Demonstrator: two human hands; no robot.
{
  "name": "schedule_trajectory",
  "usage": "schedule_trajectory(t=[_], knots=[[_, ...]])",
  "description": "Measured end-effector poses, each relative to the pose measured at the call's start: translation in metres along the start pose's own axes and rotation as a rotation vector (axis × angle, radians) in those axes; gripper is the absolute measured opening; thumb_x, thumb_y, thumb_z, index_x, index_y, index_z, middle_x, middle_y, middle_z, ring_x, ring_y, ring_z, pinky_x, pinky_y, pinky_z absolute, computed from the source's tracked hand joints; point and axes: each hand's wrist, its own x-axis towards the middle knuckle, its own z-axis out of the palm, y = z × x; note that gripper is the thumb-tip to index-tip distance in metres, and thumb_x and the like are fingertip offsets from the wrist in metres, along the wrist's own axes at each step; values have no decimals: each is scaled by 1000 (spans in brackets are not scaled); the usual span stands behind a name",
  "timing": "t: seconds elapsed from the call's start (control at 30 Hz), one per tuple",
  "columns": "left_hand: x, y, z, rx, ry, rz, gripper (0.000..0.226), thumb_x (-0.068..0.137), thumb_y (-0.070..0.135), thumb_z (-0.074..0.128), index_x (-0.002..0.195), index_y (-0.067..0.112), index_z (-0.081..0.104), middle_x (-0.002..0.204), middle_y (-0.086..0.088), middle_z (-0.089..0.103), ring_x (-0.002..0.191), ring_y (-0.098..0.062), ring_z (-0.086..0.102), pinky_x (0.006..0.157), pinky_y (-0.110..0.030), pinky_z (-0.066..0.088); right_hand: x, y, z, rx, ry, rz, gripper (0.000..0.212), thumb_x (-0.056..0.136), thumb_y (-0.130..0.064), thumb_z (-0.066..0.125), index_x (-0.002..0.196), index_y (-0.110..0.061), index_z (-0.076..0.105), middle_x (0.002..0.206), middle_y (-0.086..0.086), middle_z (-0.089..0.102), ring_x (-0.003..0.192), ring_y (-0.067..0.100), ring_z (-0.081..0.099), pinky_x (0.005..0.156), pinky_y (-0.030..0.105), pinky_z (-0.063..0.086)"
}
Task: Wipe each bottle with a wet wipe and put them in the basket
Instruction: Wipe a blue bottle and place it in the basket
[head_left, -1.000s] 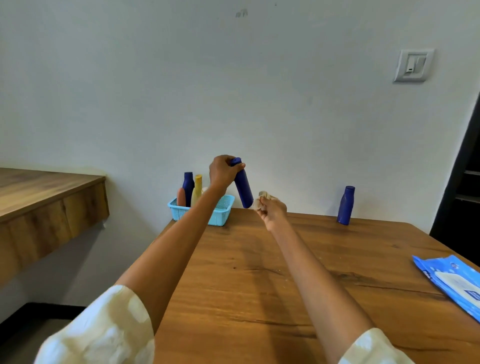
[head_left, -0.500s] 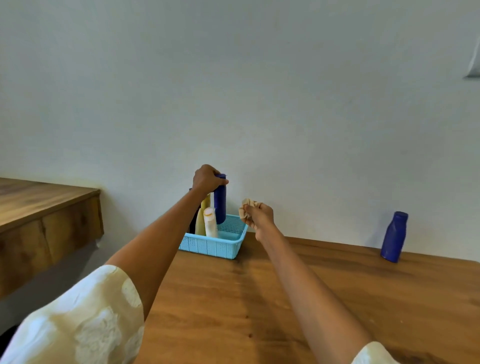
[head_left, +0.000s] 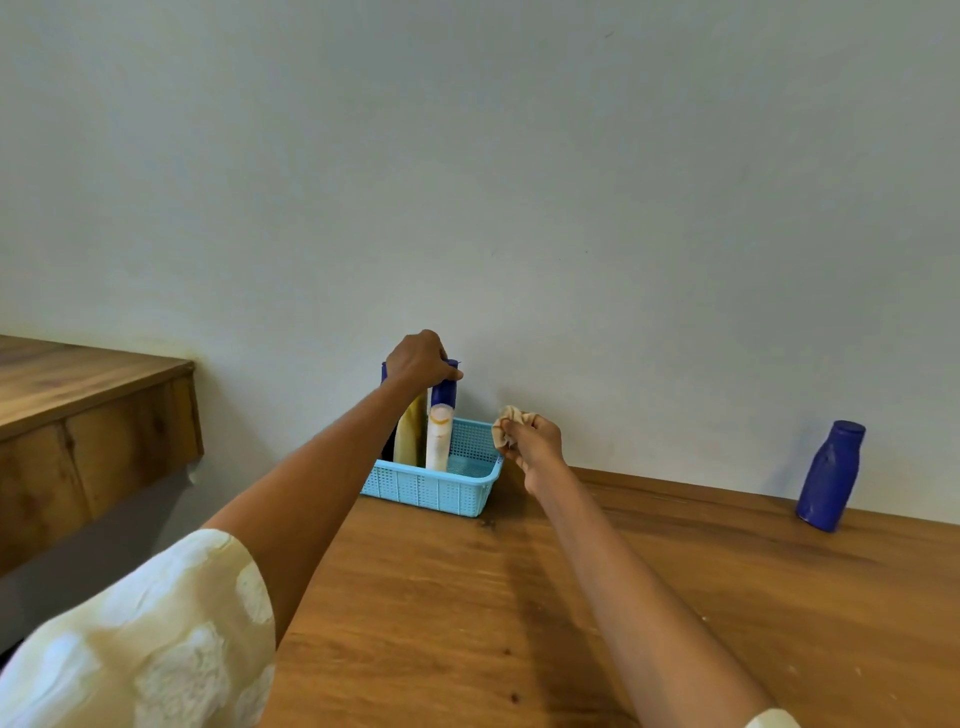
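A pale wall (head_left: 519, 182) fills the far side of the scene. Below it a wooden table (head_left: 545, 623) runs from near to far, and a second wooden counter (head_left: 78, 415) juts in at the left, apart from the table. At the table's far left edge sits a light blue basket (head_left: 436, 488) against the wall. Upright in it stand a yellow bottle (head_left: 408, 436), a white bottle (head_left: 439, 439) and, behind them, a dark blue bottle (head_left: 445, 389); another blue cap (head_left: 384, 371) peeks out at the left, its body hidden by the forearm. Far right, well apart from the basket, a lone blue bottle (head_left: 831, 475) leans slightly near the wall. A cream sleeve (head_left: 145, 639) is cut off at the near left corner.

The left hand (head_left: 418, 358) curls over the top of the dark blue bottle, gripping its cap from above. The right hand (head_left: 532, 441), just right of the basket, pinches a crumpled wet wipe (head_left: 509, 423) in bent fingers.
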Motion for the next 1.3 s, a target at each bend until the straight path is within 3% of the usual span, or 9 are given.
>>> schedule_trajectory(t=[0.13, 0.37, 0.53, 0.67, 0.8, 1.0, 1.17, 1.3], knots=[[-3, -2, 8, 104, -2, 18, 38, 79, 34, 73, 105, 6, 69, 103, -12, 69, 98, -26, 62, 71, -31, 45, -2, -3, 0, 12, -18, 3, 3, 90, -7, 60, 91, -10, 60, 92, 9, 63, 79, 17, 61, 70, 28, 55], [-4, -4, 7, 359, 75, 114, 48, 83, 48, 64, 117, 14, 64, 119, -7, 63, 114, -26, 50, 94, -35, 38, -12, -8, -8, 150, -75, 42, 16, 90, -7, 60, 106, -5, 62, 88, 7, 62, 79, 15, 61, 67, 26, 54], [-12, 10, 0, 384, 124, 216, 54, 83, 56, 58, 123, 19, 60, 126, -8, 56, 120, -26, 43, 97, -36, 32, -25, -21, -26, 233, -62, 27, 9, 90, -12, 62, 98, -11, 63, 84, 5, 64, 77, 14, 60, 74, 29, 53], [-36, 28, 5, 291, 150, 250, 48, 87, 51, 56, 124, 19, 59, 131, -7, 52, 122, -26, 43, 99, -38, 31, -39, -33, -41, 266, -5, -13, 21, 90, -11, 62, 110, -13, 60, 88, 6, 64, 71, 12, 59, 61, 23, 51], [-70, 54, 24, 63, 225, 291, 44, 93, 43, 52, 127, 17, 55, 132, -7, 50, 123, -26, 43, 99, -41, 30, -53, -43, -59, 286, 90, -103, 18, 88, -8, 64, 103, -14, 69, 86, 5, 68, 64, 8, 58, 54, 17, 51], [-105, 120, 76, -43, 206, 413, 41, 97, 37, 45, 132, 16, 49, 137, -6, 46, 124, -25, 42, 101, -39, 30, -65, -62, -122, 384, 411, -322, 28, 87, 6, 52, 81, -14, 70, 74, 5, 67, 62, 13, 59, 59, 18, 52], [-118, 190, 135, -107, 100, 496, 41, 97, 35, 45, 133, 17, 47, 136, -5, 45, 124, -24, 42, 100, -37, 30, -59, -66, -209, 403, 543, -356, 19, 88, -3, 55, 98, -11, 69, 90, 5, 69, 77, 12, 63, 73, 19, 54], [-120, 246, 182, -209, -21, 475, 44, 96, 33, 49, 136, 16, 44, 139, -6, 43, 127, -25, 39, 101, -39, 30, -44, -73, -267, 499, 574, -375, 15, 87, -15, 65, 99, -7, 69, 102, 9, 68, 95, 18, 66, 87, 31, 55]])
